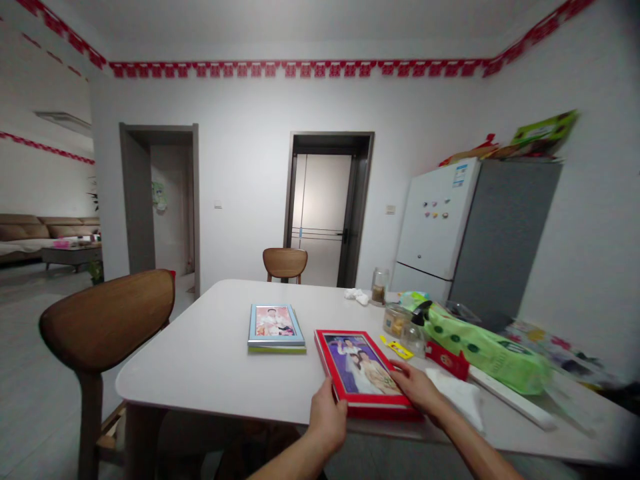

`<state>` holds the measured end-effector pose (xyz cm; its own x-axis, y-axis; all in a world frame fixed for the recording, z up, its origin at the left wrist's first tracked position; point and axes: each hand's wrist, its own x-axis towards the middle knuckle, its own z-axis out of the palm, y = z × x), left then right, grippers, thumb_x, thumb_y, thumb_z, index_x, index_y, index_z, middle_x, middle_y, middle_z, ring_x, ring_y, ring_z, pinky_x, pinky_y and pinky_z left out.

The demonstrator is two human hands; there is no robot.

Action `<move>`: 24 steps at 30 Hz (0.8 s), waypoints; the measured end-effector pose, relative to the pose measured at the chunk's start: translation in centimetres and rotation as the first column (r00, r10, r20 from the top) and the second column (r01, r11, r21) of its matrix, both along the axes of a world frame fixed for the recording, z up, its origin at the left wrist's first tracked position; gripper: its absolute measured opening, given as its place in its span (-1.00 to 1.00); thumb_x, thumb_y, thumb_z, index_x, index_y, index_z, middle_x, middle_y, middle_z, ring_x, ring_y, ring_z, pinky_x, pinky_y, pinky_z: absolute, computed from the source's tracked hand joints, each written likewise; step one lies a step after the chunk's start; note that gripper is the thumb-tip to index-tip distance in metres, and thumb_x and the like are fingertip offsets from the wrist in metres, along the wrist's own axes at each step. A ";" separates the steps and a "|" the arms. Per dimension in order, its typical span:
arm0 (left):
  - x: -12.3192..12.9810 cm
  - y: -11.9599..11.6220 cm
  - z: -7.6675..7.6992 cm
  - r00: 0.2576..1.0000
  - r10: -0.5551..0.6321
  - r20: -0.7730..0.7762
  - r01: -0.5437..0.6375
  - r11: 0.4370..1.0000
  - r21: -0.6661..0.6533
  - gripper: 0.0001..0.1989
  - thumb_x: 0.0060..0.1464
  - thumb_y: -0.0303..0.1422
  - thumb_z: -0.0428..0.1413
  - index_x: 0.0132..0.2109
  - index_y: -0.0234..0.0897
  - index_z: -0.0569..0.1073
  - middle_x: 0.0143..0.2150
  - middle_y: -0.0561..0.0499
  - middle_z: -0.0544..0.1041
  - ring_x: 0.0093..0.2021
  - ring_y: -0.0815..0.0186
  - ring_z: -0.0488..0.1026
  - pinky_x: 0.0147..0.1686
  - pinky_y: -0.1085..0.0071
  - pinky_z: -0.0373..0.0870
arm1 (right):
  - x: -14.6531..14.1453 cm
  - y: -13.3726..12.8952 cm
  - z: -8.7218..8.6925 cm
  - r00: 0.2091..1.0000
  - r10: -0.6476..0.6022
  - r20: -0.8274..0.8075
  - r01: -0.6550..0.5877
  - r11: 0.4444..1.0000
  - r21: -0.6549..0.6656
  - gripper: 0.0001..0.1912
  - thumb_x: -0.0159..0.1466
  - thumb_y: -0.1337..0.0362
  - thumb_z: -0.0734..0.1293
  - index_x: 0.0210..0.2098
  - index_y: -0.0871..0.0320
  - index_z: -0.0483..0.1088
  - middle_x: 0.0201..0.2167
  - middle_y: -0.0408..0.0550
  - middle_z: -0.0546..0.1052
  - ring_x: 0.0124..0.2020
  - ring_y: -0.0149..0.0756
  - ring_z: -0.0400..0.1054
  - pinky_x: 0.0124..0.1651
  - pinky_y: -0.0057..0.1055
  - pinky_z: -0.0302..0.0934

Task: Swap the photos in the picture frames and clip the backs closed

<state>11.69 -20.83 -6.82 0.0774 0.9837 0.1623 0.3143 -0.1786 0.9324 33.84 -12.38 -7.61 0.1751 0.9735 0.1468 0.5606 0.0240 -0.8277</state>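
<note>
A red picture frame (358, 400) with a photo of people in wedding dress lies at the table's near edge. Along its near side a pale line and another red layer show; whether that is a second frame I cannot tell. My left hand (327, 415) grips its near left side, thumb and fingers closed at the edge. On the opposite side my right hand (419, 388) holds the right edge, fingers partly over the photo. Left of it, a light blue picture frame (251, 327) with a photo rests on a yellow-green one (277, 349).
Right of the frames stand a jar (380, 288), a round tub (397, 320), a yellow packet (399, 349), a red box (447, 361), a green pack (493, 353) and white tissue (460, 397). Wooden chairs (107, 320) flank the white table (200, 373). A fridge (433, 220) stands behind.
</note>
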 end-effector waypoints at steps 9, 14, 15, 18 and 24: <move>-4.9 1.6 0.0 0.979 0.093 -0.184 -0.102 0.994 -0.042 -0.47 -0.13 -0.49 0.03 0.06 -0.47 0.18 0.03 -0.19 0.32 0.02 0.22 0.25 -0.02 0.43 0.12 | -3.7 -0.7 1.8 0.909 -0.062 0.411 0.015 0.993 0.115 -0.62 0.04 0.28 0.16 -0.18 0.29 0.36 -0.19 0.18 0.44 -0.13 -0.10 0.30 -0.05 -0.26 0.08; -11.3 3.7 0.2 0.939 0.284 -0.192 -0.299 0.953 -0.051 -0.52 -0.06 -0.46 -0.01 0.07 -0.43 0.16 0.07 -0.16 0.26 0.09 0.24 0.14 0.04 0.43 -0.01 | -14.7 0.4 2.3 0.810 0.154 0.565 -0.299 0.938 0.173 -0.58 0.09 0.31 0.11 -0.05 0.29 0.25 -0.04 0.07 0.34 -0.01 -0.29 0.17 0.05 -0.43 -0.05; -12.3 4.0 0.2 0.933 0.309 -0.182 -0.323 0.945 -0.052 -0.52 -0.05 -0.47 0.00 0.07 -0.42 0.16 0.06 -0.15 0.26 0.10 0.24 0.13 0.04 0.44 -0.02 | -17.1 0.8 2.1 0.783 0.199 0.589 -0.358 0.919 0.165 -0.57 0.08 0.32 0.14 -0.04 0.26 0.25 -0.03 0.04 0.34 0.00 -0.31 0.16 0.05 -0.44 -0.05; -14.6 4.7 -0.2 0.924 0.359 -0.131 -0.370 0.926 -0.071 -0.50 -0.09 -0.50 0.02 0.06 -0.44 0.16 0.04 -0.16 0.29 0.08 0.24 0.16 0.03 0.45 0.00 | -22.8 2.3 1.5 0.721 0.260 0.642 -0.446 0.883 0.144 -0.48 0.02 0.36 0.20 0.01 0.20 0.19 0.05 0.05 0.25 0.05 -0.22 0.08 0.03 -0.33 -0.05; -16.5 5.8 -1.7 0.906 0.404 0.131 -0.380 0.909 -0.170 -0.56 -0.11 -0.55 0.03 -0.01 -0.44 0.23 -0.08 -0.15 0.38 -0.07 0.28 0.32 -0.11 0.48 0.19 | -27.1 3.0 1.2 0.654 0.266 0.708 -0.490 0.862 0.129 -0.44 -0.06 0.42 0.25 -0.02 0.16 0.20 -0.07 0.10 0.31 -0.02 -0.10 0.11 -0.05 -0.19 -0.06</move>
